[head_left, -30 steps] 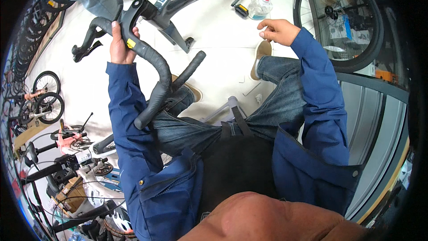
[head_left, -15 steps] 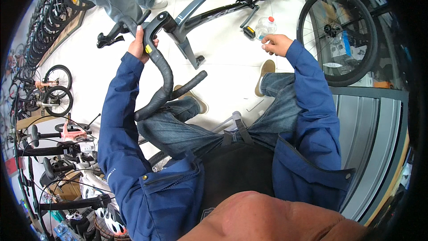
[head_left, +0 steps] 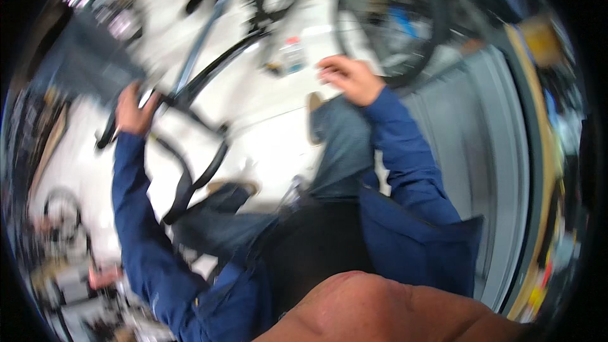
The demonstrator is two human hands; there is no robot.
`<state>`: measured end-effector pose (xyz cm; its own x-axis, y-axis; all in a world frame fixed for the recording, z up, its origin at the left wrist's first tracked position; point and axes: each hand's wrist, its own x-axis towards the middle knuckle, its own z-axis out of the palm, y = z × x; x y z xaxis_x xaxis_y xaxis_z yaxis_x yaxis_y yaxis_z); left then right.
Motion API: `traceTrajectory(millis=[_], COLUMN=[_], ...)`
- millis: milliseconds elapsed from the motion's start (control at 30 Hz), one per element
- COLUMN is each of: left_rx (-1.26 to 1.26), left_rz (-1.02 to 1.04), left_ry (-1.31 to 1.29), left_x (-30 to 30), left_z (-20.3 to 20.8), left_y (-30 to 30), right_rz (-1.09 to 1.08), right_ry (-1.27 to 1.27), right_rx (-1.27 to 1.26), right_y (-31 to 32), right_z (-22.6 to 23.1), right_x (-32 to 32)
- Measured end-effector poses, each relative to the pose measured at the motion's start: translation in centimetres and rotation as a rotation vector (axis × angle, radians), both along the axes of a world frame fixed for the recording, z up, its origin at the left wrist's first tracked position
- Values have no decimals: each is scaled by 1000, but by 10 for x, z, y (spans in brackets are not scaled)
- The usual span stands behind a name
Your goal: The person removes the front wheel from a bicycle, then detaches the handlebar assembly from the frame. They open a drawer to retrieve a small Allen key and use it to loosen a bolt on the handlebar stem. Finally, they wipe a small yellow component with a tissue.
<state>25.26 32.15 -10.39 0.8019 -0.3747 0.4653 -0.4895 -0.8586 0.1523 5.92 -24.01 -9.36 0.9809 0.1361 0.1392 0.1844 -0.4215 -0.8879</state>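
A black drop handlebar [head_left: 183,193] with wrapped grips is attached to a bike frame [head_left: 218,60] that has no front wheel in view. My left hand [head_left: 134,111] is closed round the top of the bar, near the stem; motion blur smears its fingers. In the air over the floor, my right hand [head_left: 351,79] is empty, its fingers loosely bent and apart. Closest to it are a clear bottle [head_left: 293,60] with a red cap and a blurred bike wheel [head_left: 438,22].
A grey ridged cabinet [head_left: 465,126] stands along my right side. Another person's grey trousers [head_left: 88,57] show beyond my left hand. Small bikes [head_left: 63,221] and blurred gear line the left. My bent legs flank the pale tiled floor [head_left: 266,133].
The view has swung to the right and blurred. The handlebar has turned and tilted under my left hand, which now holds it nearer the stem. My right hand stays raised and empty.
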Motion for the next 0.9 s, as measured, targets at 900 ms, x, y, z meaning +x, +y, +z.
traceTrajectory(millis=[900], left_rx=[105], left_rz=[-108], left_ry=[178], left_x=[12], left_z=[6], left_y=[-66], right_rz=[-1331], right_ry=[384], right_rx=[-1559], right_y=[-395], right_z=[296], right_x=[-374])
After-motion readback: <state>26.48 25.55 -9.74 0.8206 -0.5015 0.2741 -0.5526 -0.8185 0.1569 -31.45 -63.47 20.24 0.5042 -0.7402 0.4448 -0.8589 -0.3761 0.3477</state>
